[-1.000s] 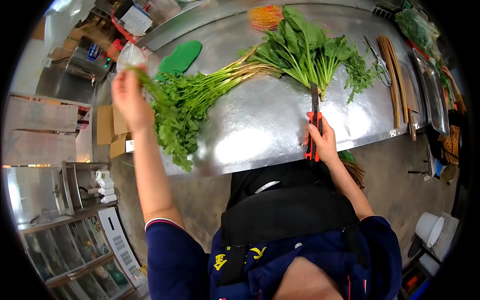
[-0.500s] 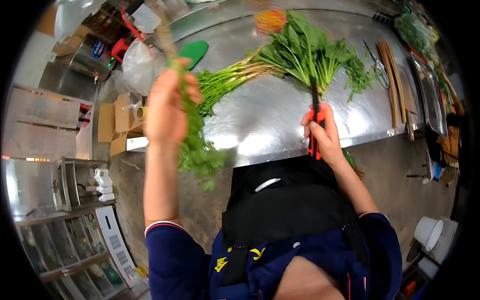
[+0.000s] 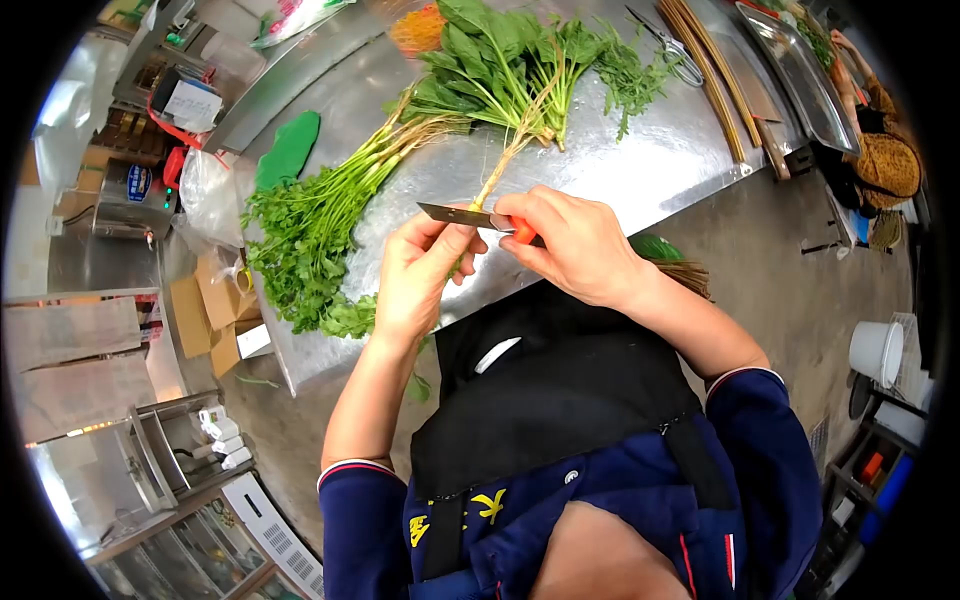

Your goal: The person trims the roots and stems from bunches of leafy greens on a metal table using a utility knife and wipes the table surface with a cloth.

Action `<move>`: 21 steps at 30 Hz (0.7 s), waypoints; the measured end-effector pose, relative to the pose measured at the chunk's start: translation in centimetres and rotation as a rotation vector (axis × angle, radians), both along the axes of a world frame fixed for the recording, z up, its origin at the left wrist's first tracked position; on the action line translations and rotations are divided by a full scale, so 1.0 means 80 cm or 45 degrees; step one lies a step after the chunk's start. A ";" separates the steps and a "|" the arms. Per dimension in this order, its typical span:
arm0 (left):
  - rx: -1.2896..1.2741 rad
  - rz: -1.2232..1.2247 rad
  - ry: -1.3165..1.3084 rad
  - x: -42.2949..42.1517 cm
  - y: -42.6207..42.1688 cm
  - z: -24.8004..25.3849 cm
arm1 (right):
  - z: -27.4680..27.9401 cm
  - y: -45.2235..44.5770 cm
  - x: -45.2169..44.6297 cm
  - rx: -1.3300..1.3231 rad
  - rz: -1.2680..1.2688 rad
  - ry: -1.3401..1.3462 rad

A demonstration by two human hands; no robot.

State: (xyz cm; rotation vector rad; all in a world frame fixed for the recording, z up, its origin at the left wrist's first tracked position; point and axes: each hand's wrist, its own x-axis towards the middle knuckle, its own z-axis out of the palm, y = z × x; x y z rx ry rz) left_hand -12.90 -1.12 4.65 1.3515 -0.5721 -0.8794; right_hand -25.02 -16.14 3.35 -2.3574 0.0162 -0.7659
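Observation:
My left hand (image 3: 425, 270) is closed round the stalk of a leafy herb; its pale root end (image 3: 507, 160) sticks up past the fingers, and green leaves hang below the hand. In my right hand (image 3: 580, 248) is a knife (image 3: 462, 215) with a red and black handle. Its blade lies against the stalk just below the roots, over my left fingertips. Left of my hands, a pile of similar herbs (image 3: 318, 225) rests on the metal table (image 3: 420, 170). Broad-leaved greens (image 3: 490, 65) lie beyond, beside a smaller bunch of thin leaves (image 3: 632, 75).
A green cloth-like item (image 3: 288, 150), orange-red strands (image 3: 418, 30), scissors (image 3: 680, 55), brown sticks (image 3: 712, 75) and a metal tray (image 3: 800, 75) are on the table. An open cardboard box (image 3: 208, 318) stands at left. Part of another person (image 3: 845, 90) shows at upper right.
My left hand has come right with the herb, turning its root end upward in front of me. My right hand has moved left, bringing the knife blade to the stalk. The view has shifted.

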 end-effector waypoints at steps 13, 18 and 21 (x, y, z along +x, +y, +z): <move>-0.009 -0.191 -0.053 -0.020 -0.023 -0.003 | 0.000 -0.015 -0.026 0.030 -0.039 0.000; -0.028 -0.287 -0.044 -0.027 -0.038 -0.005 | -0.002 -0.025 -0.038 0.020 -0.064 0.032; -0.035 -0.423 0.140 -0.030 -0.043 0.003 | 0.001 -0.034 -0.053 -0.102 -0.130 0.081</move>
